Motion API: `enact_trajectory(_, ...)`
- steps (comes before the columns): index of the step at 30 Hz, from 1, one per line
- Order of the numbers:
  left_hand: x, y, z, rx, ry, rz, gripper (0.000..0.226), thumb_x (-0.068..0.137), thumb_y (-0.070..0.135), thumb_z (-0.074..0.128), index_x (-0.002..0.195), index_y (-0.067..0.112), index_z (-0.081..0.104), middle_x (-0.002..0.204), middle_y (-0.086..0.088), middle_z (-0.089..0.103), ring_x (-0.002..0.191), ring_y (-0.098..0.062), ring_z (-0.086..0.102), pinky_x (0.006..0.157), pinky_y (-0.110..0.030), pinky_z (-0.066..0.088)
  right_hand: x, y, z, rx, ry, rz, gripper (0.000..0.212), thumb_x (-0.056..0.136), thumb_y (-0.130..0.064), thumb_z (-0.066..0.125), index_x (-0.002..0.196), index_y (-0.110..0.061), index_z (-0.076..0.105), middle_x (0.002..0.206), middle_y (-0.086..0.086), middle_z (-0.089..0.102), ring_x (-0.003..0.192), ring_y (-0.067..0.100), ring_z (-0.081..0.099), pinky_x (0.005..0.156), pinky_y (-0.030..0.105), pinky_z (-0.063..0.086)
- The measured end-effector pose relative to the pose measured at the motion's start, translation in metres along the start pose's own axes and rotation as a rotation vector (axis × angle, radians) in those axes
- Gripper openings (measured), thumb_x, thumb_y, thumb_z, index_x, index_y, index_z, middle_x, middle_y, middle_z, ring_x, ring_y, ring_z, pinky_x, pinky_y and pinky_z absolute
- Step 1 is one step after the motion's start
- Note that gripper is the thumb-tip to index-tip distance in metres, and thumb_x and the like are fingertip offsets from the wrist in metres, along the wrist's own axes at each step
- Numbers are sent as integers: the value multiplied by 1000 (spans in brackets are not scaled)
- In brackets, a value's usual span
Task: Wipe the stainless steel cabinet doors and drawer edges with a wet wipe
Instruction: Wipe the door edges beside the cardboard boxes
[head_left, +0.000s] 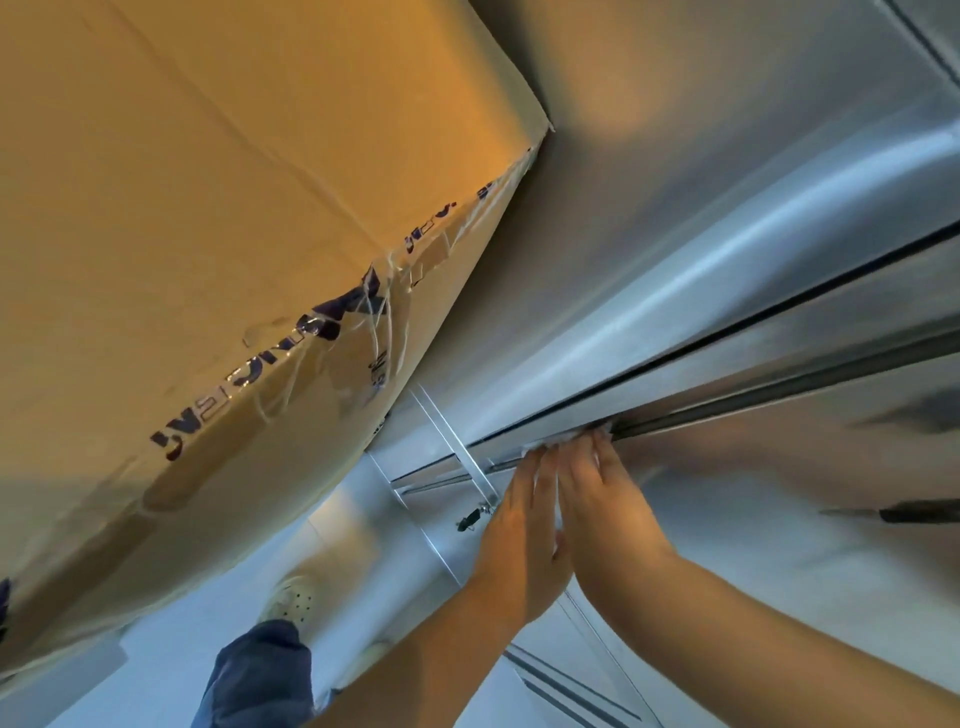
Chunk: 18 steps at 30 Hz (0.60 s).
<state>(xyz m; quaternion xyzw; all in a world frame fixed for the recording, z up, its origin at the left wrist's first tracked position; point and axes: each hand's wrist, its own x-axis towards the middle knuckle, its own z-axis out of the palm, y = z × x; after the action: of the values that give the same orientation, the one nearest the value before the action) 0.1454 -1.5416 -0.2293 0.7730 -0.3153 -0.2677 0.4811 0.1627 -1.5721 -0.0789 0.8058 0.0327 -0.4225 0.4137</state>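
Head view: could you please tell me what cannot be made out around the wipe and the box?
1. Wet wipe: only a white sliver shows in the head view; the fingertips of the left hand and right hand cover the rest.
2. Cardboard box: its print is blurred under wrinkled tape; the top and left edges cut it off.
3. Cabinet door: the right edge cuts it off.

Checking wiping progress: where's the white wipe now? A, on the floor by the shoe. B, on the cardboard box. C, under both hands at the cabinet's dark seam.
C: the wet wipe shows white beneath the left hand and right hand, pressed on the cabinet seam.
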Motion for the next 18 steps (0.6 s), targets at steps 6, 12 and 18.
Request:
enact_trajectory(6, 5, -47, 4, -9, -109, -21, 67, 95, 38, 40, 151, 22, 8, 157, 5, 11, 144, -9, 11, 116, -30, 16, 48, -38, 18, 20, 18, -59, 78, 99, -29, 44, 143, 11, -8, 148, 29, 12, 137, 46, 10, 113, 53, 6)
enact_trajectory(12, 8, -73, 4, 70, -117, -18, 75, 95, 43, 40, 150, 24, -7, 158, 5, -6, 144, -9, 7, 108, -13, -1, 73, -55, 24, 40, -29, -67, 74, 100, -26, 40, 142, 12, -8, 148, 29, 12, 137, 45, 13, 112, 50, 11)
enact_trajectory(18, 8, -86, 4, 69, -138, 27, 50, 95, 53, 37, 142, 41, 26, 150, 18, 25, 137, 1, 27, 103, 0, 18, 82, -62, 28, -55, -45, -119, 72, 100, -26, 41, 143, 12, -3, 148, 29, 11, 137, 44, 12, 112, 51, 8)
